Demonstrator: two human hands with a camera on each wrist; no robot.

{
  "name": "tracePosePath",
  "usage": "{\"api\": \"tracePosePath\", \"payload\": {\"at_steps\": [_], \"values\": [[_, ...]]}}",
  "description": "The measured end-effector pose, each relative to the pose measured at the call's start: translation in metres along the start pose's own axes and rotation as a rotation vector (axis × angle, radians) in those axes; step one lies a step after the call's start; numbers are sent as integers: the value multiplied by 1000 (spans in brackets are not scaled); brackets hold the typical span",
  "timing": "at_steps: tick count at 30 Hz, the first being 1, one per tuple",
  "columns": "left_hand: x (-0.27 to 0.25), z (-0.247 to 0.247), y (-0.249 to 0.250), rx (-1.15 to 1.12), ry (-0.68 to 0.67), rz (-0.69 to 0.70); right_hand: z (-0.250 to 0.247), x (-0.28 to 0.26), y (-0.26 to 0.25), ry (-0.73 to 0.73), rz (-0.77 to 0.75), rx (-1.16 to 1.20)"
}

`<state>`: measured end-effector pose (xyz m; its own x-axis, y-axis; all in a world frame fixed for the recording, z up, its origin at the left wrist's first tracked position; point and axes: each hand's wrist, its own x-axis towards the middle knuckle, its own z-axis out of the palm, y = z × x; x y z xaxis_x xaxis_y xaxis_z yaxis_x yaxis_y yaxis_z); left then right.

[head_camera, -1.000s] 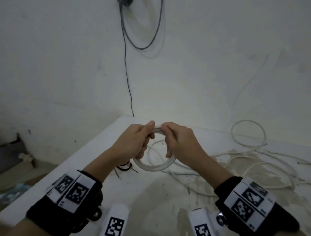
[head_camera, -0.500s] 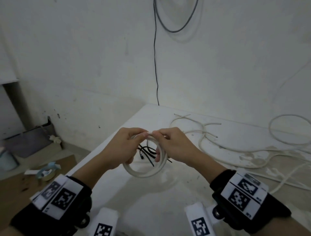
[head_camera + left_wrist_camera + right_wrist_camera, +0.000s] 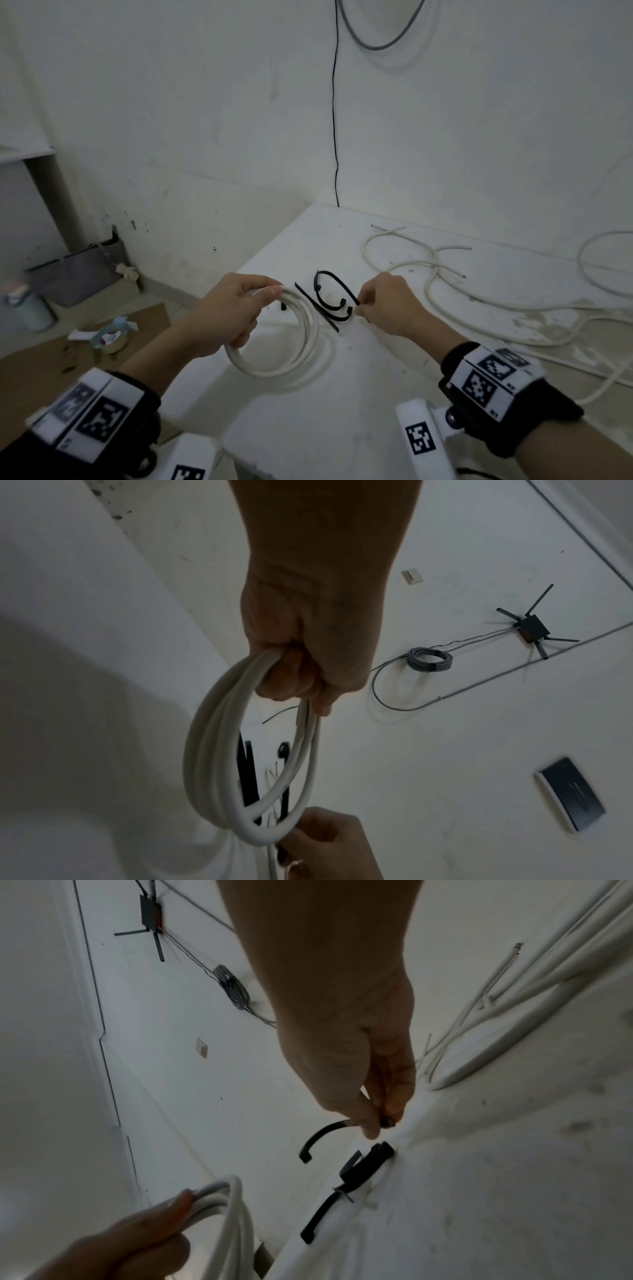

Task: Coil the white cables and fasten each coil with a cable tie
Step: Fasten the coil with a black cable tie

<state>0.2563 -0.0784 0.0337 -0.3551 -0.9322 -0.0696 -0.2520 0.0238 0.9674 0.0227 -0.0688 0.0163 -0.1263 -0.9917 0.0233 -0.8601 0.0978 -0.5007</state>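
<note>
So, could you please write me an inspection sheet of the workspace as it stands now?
Surface: white table, stained and scuffed at the right.
Job's things: white coil, no tie on it yet; black cable ties on the table behind it.
Clutter: tape roll and pale bottle on the floor, left.
Hands: left hand grips the coil's top; right hand pinches one curved cable tie.
Cables: loose white cables sprawl over the table's right; thin black wire runs down the wall.
Surroundings: marked white wall; router with a grey cable bundle.
</note>
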Motion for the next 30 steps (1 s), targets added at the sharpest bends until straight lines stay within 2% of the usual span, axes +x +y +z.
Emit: {"api": "tracePosePath", "payload": {"at_steps": [4, 7, 10, 13, 16, 20, 26, 30], "values": [[5, 25, 8, -26, -64, -2, -21, -9, 9, 147, -53, 210], [13, 52, 19, -55, -113, 23, -42, -21, 22, 335, -114, 268], [22, 83, 32, 36, -139, 101, -62, -35, 34, 517, -181, 138], [28, 115, 43, 276, -158, 248, -75, -47, 50, 648, -275, -81], [33, 144, 54, 467, -172, 402, -84, -57, 63, 652, -277, -223], [38, 169, 69, 533, -156, 498, -94, -76, 73, 654, -282, -276], [50, 182, 86, 469, -65, 497, -105, -94, 80, 701, -344, -340], [50, 186, 89, 372, -83, 462, -110, -99, 82, 741, -445, -316]]}}
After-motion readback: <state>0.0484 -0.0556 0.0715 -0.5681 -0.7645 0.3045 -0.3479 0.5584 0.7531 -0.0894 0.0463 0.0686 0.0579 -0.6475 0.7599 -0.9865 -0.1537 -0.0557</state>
